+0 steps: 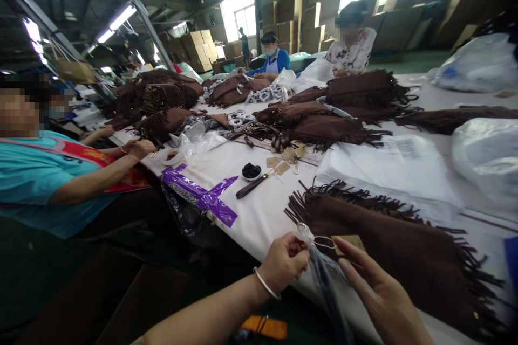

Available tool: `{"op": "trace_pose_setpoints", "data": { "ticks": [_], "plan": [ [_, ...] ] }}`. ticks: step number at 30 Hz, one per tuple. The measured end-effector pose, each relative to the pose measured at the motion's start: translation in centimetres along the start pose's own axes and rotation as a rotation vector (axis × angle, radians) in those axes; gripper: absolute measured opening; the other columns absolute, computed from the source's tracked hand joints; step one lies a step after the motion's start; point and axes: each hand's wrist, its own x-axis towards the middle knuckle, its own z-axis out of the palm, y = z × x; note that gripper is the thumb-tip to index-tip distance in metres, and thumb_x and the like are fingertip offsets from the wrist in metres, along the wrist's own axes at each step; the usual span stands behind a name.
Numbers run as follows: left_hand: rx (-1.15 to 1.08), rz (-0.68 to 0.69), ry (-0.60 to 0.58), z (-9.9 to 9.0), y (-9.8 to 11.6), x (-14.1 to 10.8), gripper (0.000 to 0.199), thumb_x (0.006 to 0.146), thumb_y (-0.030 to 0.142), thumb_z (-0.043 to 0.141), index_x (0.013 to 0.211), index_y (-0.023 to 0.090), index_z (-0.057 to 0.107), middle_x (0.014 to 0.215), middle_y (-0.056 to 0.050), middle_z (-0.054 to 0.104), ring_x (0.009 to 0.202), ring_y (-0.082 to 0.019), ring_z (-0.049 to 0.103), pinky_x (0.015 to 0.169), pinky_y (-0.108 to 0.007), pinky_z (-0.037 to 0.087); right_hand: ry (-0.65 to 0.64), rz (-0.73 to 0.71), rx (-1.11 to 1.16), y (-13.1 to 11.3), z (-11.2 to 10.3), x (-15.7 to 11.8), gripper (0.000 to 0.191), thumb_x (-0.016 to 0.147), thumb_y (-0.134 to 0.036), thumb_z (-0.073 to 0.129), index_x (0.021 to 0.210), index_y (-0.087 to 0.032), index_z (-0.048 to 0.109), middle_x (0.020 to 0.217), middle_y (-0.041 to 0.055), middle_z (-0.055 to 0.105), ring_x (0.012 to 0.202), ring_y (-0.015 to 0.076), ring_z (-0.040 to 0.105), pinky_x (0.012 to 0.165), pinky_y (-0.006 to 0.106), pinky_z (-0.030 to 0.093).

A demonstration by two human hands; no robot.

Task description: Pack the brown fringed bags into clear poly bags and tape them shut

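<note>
My left hand (283, 263), a bangle on its wrist, is closed in a pinch at the top of a dark strap in clear plastic wrap (327, 285). A metal ring (301, 226) shows just above those fingers. From the wrapped end a pale string loop (325, 239) runs to a brown card tag (355, 242). My right hand (378, 291) has its fingers stretched out and apart, the fingertips against or just in front of the tag. Beneath and beyond both hands lies a brown fringed fabric bag (388, 237), flat on the table.
A short brown wrist strap (253, 186), a small dish of black pieces (251, 171) and loose tags (283, 161) lie left of the bag. Purple tape (202, 194) marks the table edge. White plastic sheets (388, 167) and brown piles (343, 102) sit beyond. A co-worker (60, 172) works at left.
</note>
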Motion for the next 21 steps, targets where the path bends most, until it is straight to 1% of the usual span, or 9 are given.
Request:
{"op": "trace_pose_setpoints", "data": {
  "ticks": [2, 4, 6, 8, 10, 12, 14, 17, 21],
  "plan": [
    [0.099, 0.105, -0.076, 0.4, 1.4, -0.9, 0.016, 0.08, 0.026, 0.057, 0.089, 0.013, 0.056, 0.065, 0.003, 0.051, 0.053, -0.006, 0.044, 0.049, -0.018, 0.036, -0.023, 0.122, 0.17, -1.7, -0.1, 0.6, 0.05, 0.082, -0.053, 0.055, 0.126, -0.029, 0.053, 0.123, 0.0025, 0.061, 0.112, 0.0217, 0.057, 0.101, 0.036, 0.045],
    [0.233, 0.178, -0.115, 1.0, 2.6, -1.5, 0.014, 0.08, 0.024, 0.058, 0.089, 0.014, 0.059, 0.067, 0.003, 0.05, 0.058, -0.007, 0.042, 0.054, -0.019, 0.036, -0.034, 0.103, 0.207, -3.2, -0.4, 0.8, 0.048, 0.081, -0.054, 0.056, 0.121, -0.026, 0.057, 0.117, 0.0043, 0.064, 0.108, 0.0224, 0.059, 0.097, 0.034, 0.047],
    [0.364, 0.212, -0.143, 1.5, 3.5, -2.0, 0.011, 0.08, 0.022, 0.057, 0.088, 0.014, 0.06, 0.065, 0.003, 0.048, 0.058, -0.007, 0.04, 0.054, -0.02, 0.035, -0.045, 0.041, 0.144, -4.4, -0.8, 0.6, 0.042, 0.08, -0.052, 0.058, 0.112, -0.025, 0.062, 0.11, 0.0042, 0.065, 0.104, 0.0215, 0.059, 0.095, 0.032, 0.046],
    [0.423, 0.221, -0.179, 1.8, 4.3, -2.2, 0.01, 0.081, 0.022, 0.056, 0.085, 0.014, 0.06, 0.067, 0.002, 0.05, 0.06, -0.009, 0.043, 0.057, -0.021, 0.037, -0.053, 0.03, 0.085, -5.1, -1.4, -0.1, 0.037, 0.079, -0.051, 0.061, 0.105, -0.025, 0.064, 0.106, 0.0028, 0.066, 0.1, 0.0196, 0.06, 0.093, 0.028, 0.046],
    [0.361, 0.21, -0.229, 1.8, 5.1, -2.3, 0.016, 0.081, 0.026, 0.059, 0.091, 0.014, 0.061, 0.079, -0.002, 0.058, 0.072, -0.012, 0.052, 0.069, -0.023, 0.043, -0.028, 0.099, 0.076, -5.3, -2.0, -0.9, 0.037, 0.077, -0.051, 0.063, 0.103, -0.025, 0.064, 0.101, 0.0015, 0.066, 0.095, 0.0179, 0.06, 0.089, 0.025, 0.046],
    [0.228, 0.176, -0.273, 1.8, 5.7, -2.3, 0.031, 0.083, 0.032, 0.06, 0.108, 0.015, 0.057, 0.099, -0.006, 0.061, 0.091, -0.017, 0.056, 0.083, -0.027, 0.044, 0.011, 0.186, 0.12, -5.4, -2.4, -1.6, 0.039, 0.075, -0.053, 0.065, 0.101, -0.024, 0.063, 0.092, 0.001, 0.067, 0.087, 0.0171, 0.061, 0.082, 0.024, 0.048],
    [0.119, 0.13, -0.333, 2.1, 6.3, -2.4, 0.045, 0.087, 0.037, 0.057, 0.126, 0.017, 0.047, 0.109, -0.009, 0.059, 0.099, -0.019, 0.056, 0.087, -0.029, 0.044, 0.023, 0.218, 0.191, -5.5, -2.4, -2.2, 0.038, 0.074, -0.053, 0.065, 0.097, -0.022, 0.063, 0.085, 0.0013, 0.066, 0.079, 0.0167, 0.06, 0.075, 0.025, 0.05],
    [0.094, 0.12, -0.393, 2.9, 6.7, -2.8, 0.047, 0.09, 0.036, 0.052, 0.133, 0.019, 0.043, 0.1, -0.007, 0.061, 0.087, -0.016, 0.058, 0.078, -0.027, 0.046, 0.026, 0.201, 0.269, -5.8, -2.3, -2.7, 0.037, 0.076, -0.053, 0.063, 0.095, -0.021, 0.063, 0.08, 0.0019, 0.065, 0.072, 0.0165, 0.059, 0.067, 0.026, 0.052],
    [0.11, 0.126, -0.307, 3.7, 7.0, -3.5, 0.034, 0.089, 0.029, 0.054, 0.121, 0.019, 0.055, 0.086, -0.003, 0.06, 0.064, -0.008, 0.053, 0.062, -0.02, 0.043, 0.103, 0.201, 0.238, -5.9, -2.3, -3.3, 0.037, 0.072, -0.052, 0.067, 0.093, -0.022, 0.064, 0.075, -0.001, 0.061, 0.059, 0.0122, 0.055, 0.054, 0.022, 0.049]
  ]
}}
